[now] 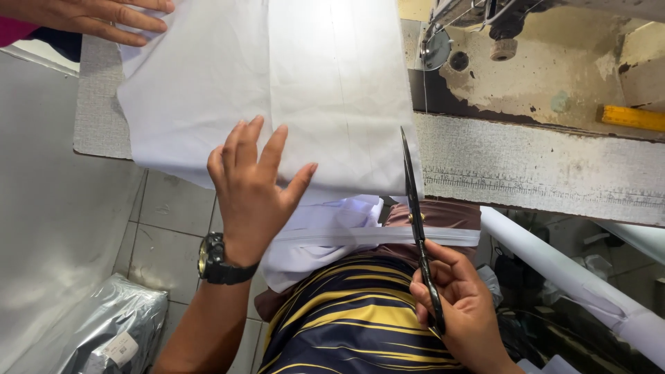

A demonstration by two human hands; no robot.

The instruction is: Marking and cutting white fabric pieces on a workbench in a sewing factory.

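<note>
A white sheet of fabric (pixel 291 76) lies over the grey table top (pixel 100 118) and hangs past its near edge. My left hand (pixel 253 187), with a black wristwatch (pixel 215 260), lies flat on the fabric's near edge, fingers spread. My right hand (pixel 457 305) grips the handles of black scissors (pixel 414 208); the blades look closed and point away from me along the fabric's right edge. Another person's hand (pixel 90 17) presses on the fabric at the far left corner.
A sewing machine (pixel 485 21) stands on the worn table at the upper right, with a yellow ruler (pixel 632 118) beside it. A white fabric roll (pixel 568 277) slants at the right. A plastic-wrapped bundle (pixel 111 332) lies on the tiled floor at lower left.
</note>
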